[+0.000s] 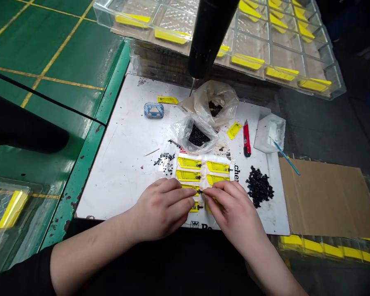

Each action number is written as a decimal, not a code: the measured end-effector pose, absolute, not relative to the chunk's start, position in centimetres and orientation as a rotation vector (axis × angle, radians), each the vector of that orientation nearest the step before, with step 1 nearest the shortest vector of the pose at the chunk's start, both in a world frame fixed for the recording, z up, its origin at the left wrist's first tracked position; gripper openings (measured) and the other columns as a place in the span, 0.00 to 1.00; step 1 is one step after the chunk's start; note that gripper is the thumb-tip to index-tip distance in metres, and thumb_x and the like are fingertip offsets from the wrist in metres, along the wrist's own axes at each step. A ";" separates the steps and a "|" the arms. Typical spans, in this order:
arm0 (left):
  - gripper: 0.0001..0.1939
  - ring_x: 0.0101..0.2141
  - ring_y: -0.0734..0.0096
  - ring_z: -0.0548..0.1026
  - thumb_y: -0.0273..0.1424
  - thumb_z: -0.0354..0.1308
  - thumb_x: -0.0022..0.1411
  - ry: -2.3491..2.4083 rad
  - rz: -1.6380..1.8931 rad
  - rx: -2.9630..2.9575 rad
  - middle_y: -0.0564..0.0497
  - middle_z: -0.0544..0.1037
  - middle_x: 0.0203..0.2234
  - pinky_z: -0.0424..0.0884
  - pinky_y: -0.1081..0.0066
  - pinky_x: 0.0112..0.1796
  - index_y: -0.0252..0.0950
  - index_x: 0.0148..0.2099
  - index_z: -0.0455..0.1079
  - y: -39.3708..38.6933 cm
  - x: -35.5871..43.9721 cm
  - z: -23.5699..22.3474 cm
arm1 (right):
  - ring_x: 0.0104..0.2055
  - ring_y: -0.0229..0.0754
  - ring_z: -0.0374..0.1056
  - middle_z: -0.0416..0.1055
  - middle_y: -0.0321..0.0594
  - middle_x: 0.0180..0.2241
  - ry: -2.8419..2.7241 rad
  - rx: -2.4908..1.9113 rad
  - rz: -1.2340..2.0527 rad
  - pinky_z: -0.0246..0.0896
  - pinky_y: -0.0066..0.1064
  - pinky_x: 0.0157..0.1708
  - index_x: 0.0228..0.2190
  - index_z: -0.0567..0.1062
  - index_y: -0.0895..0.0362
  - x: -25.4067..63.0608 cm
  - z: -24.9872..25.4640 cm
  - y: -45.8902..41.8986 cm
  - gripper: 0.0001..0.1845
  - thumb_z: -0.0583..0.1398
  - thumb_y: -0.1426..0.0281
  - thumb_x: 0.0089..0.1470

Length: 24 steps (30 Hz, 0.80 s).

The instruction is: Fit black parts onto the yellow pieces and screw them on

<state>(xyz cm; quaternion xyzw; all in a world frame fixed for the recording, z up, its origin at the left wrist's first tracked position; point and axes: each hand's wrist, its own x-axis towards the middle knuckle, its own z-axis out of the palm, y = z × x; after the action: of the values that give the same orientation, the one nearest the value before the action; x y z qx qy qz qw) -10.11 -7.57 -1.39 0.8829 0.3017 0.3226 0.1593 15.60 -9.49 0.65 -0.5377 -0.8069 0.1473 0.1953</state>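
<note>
Yellow plastic pieces [188,163] lie in two columns on a white printed sheet, several with a small black part at the right end. My left hand [165,207] has its fingers closed together over a yellow plastic piece [190,187] in the left column, fingertips at its right end. At that same end, the thumb and forefinger of my right hand [236,211] pinch a small black part [200,192]. My palms partly cover the lower pieces. Right of my right hand is a pile of small black parts [260,187].
Plastic bags [200,137] of dark parts stand behind the rows, near a blue tin [153,110]. A red utility knife [247,142] and a white container [267,133] sit at right. A black screwdriver [211,37] hangs overhead, before a clear compartment tray [283,49].
</note>
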 end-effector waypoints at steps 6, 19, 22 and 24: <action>0.09 0.43 0.58 0.76 0.30 0.57 0.77 0.855 0.747 2.687 0.49 0.86 0.56 0.70 0.57 0.41 0.36 0.51 0.79 -7.6 -9.5 -1.8 | 0.44 0.48 0.71 0.79 0.42 0.41 -2.336 -1.528 0.400 0.71 0.43 0.45 0.45 0.84 0.52 16.0 0.2 -9.2 0.06 0.65 0.69 0.71; 0.09 0.44 0.57 0.73 0.29 0.56 0.78 0.806 0.663 2.693 0.49 0.85 0.55 0.67 0.56 0.41 0.35 0.50 0.78 -7.3 -9.5 -1.6 | 0.46 0.49 0.72 0.80 0.42 0.43 -2.353 -1.543 0.439 0.69 0.44 0.47 0.46 0.84 0.50 15.8 0.2 -8.7 0.07 0.65 0.71 0.70; 0.09 0.42 0.57 0.72 0.29 0.56 0.77 0.799 0.654 2.688 0.50 0.85 0.55 0.66 0.56 0.40 0.35 0.50 0.77 -7.3 -9.5 -1.7 | 0.46 0.49 0.72 0.80 0.42 0.43 -2.373 -1.541 0.429 0.68 0.43 0.46 0.46 0.83 0.50 15.8 0.3 -8.6 0.07 0.65 0.71 0.70; 0.09 0.41 0.57 0.71 0.29 0.56 0.78 0.801 0.651 2.690 0.51 0.85 0.55 0.66 0.56 0.39 0.35 0.50 0.77 -7.3 -9.5 -1.7 | 0.46 0.49 0.72 0.80 0.41 0.43 -2.400 -1.531 0.408 0.67 0.42 0.45 0.45 0.83 0.50 15.9 0.2 -8.4 0.06 0.66 0.72 0.69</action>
<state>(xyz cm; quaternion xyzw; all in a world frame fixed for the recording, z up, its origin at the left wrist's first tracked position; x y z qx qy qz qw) -9.48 -7.34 -1.68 0.9257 0.2757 0.2241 0.1298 15.86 -8.41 0.21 -0.5278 -0.8271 0.1405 0.1325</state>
